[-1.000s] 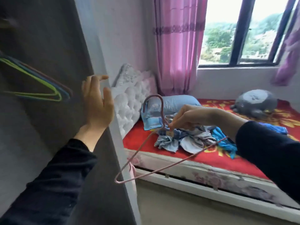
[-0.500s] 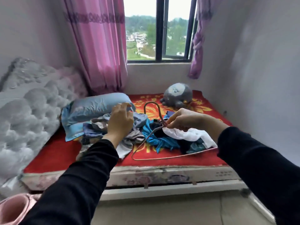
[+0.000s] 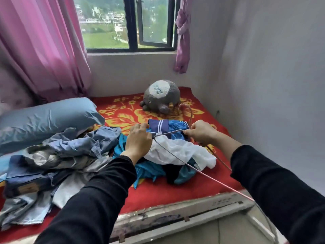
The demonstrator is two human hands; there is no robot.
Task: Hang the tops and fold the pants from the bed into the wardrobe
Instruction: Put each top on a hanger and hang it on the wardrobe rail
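Non-task items I can log from the head view:

- Pillow (image 3: 47, 118): light blue, smooth case, lying at the left on the red blanket.
- Red blanket (image 3: 175, 187): yellow flower pattern, spread flat under everything I see here.
- Plush toy (image 3: 161, 95): grey and round with a pale patch on top, resting on the blanket near the far wall, below the window.
- Window (image 3: 131, 23): dark frame, with green slopes and buildings outside.
- Pink curtain (image 3: 40, 46): hanging loose, left of the window.
- Purple curtain (image 3: 182, 32): knotted up, right of the window.
- Wall (image 3: 263, 67): plain and pale, on the right.
- Headboard (image 3: 10, 92): tufted, at the far left, too blurred for me to detail.
- Tiled floor (image 3: 219, 231): at the bottom edge.
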